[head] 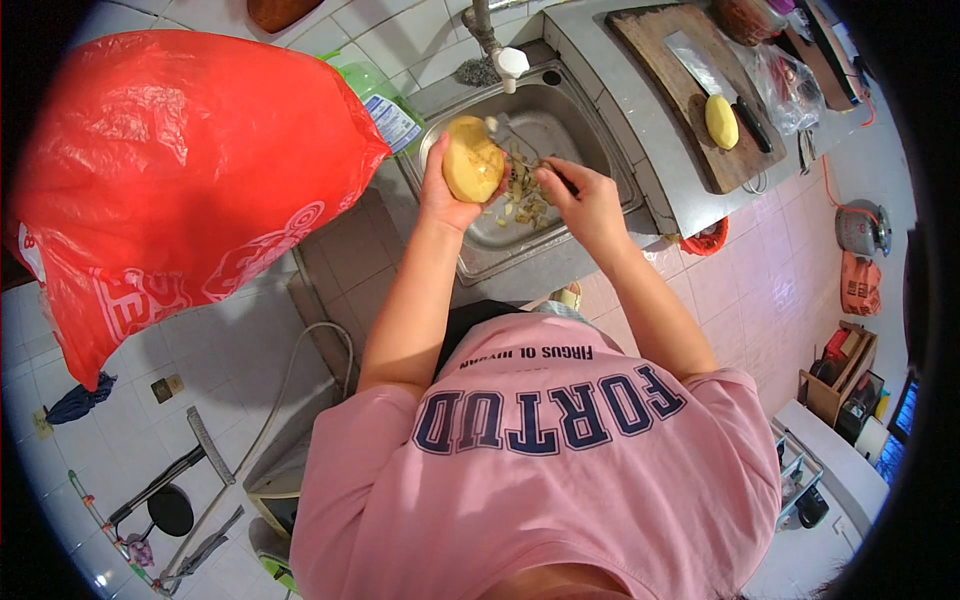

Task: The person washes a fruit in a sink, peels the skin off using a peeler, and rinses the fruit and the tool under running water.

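A large potato [472, 161], mostly pale yellow with brownish skin patches, rests in my left hand [444, 191] above the steel sink [480, 259]. My right hand [592, 202] grips a black-handled peeler [570, 186] just to the right of that potato, apart from it. The peeler's metal head is small and hard to make out against the scraps. Below both hands, thin potato peelings [529, 210] are scattered over the sink bottom. On the wooden cutting board [652, 67] to the right lie a peeled potato [721, 122] and a broad-bladed kitchen knife [697, 60] with a black handle.
A tap [511, 66] projects over the sink's back edge. A bulging red plastic bag [210, 165] fills the left side, beside a green bottle [386, 112]. The tiled counter [600, 67] carries the board and a clear plastic bag [787, 86]. A red-lined bin [706, 238] stands below.
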`<state>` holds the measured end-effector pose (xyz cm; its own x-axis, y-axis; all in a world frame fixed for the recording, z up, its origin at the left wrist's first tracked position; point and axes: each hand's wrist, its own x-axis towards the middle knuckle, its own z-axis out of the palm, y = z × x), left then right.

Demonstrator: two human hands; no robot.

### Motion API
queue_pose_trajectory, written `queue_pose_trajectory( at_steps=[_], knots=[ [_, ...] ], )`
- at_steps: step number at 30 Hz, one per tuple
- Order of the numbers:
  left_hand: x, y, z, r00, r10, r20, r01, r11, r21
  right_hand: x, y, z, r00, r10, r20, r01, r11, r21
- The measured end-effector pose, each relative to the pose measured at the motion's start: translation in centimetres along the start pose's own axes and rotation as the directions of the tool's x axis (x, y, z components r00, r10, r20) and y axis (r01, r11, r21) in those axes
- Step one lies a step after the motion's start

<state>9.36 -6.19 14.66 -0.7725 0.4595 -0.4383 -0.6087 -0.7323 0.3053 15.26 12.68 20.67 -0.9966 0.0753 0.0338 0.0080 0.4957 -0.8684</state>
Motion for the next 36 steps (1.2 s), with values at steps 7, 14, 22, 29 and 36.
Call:
queue_pose_trajectory(
  at_steps=[7,14,22,29,36],
  knots=[
    [0.3,-0.6,0.0,0.994,0.105,-0.041,-0.099,0.986,0.134,1.2,-2.9,1.5,0.964,-0.266,0.017,0.258,0.914,-0.314],
    [1.5,3.6,-0.9,0.962,0.241,-0.128,-0.26,0.951,-0.168,-3.6,0.5,2.2,0.955,-0.016,0.296,0.133,0.915,-0.381],
    [1.5,2.2,-0.2,0.945,0.305,-0.119,-0.289,0.948,0.131,-1.1,-0.8,0.6,1.0,0.016,-0.002,-0.016,0.992,-0.124],
    [1.0,-0.2,-0.1,0.963,0.248,-0.106,-0.224,0.955,0.196,1.2,-2.6,1.8,0.965,-0.25,-0.073,0.227,0.945,-0.234],
    [0.9,-0.9,-1.6,0.977,0.211,-0.016,-0.21,0.977,0.046,-1.0,-2.9,1.8,0.969,-0.233,0.084,0.248,0.913,-0.324]
  ],
)
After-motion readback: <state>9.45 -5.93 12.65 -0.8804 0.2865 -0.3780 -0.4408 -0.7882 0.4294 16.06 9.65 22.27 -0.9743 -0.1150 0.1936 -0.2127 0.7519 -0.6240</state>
